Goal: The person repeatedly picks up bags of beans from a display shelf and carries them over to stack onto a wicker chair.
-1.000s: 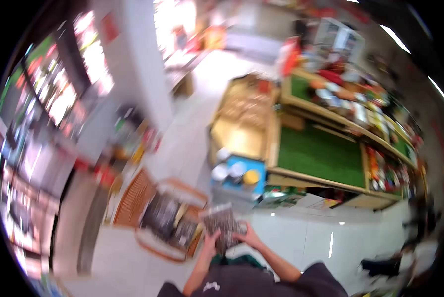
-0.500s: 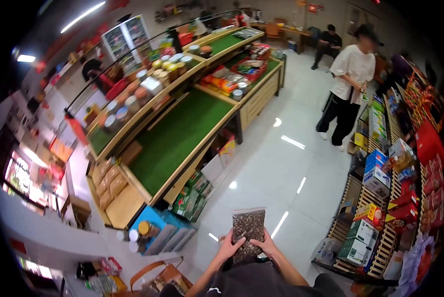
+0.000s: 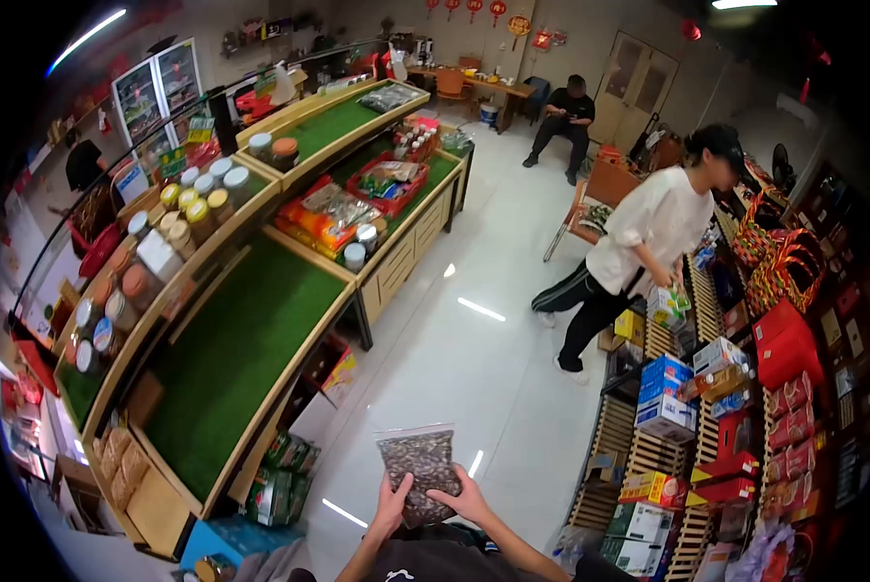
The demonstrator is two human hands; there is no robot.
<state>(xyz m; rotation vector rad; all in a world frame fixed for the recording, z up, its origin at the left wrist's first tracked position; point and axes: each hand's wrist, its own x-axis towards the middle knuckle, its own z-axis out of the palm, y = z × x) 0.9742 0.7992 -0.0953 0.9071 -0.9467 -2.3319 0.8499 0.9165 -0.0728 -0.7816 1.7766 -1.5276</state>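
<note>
A clear zip-top bag (image 3: pixel 421 461) packed with small dark, speckled pieces, which look like seeds, is held upright in front of my body. My left hand (image 3: pixel 391 502) is closed on its lower left side, thumb across the front. On the lower right side my right hand (image 3: pixel 464 501) grips it the same way. My fingers behind the bag are hidden. Beneath it lies the shiny tiled floor (image 3: pixel 406 369).
To the left stands a tiered wooden display stand with green matting (image 3: pixel 251 325) and several jars (image 3: pixel 188 209). Slatted shelves (image 3: pixel 634 427) with boxes line the right. A person in a white shirt (image 3: pixel 653 228) leans over them; another person (image 3: pixel 563 121) sits at the back.
My view has swung right, so the display stand sits further left. The person in white has turned and bent towards the right shelves. My hands still hold the bag.
</note>
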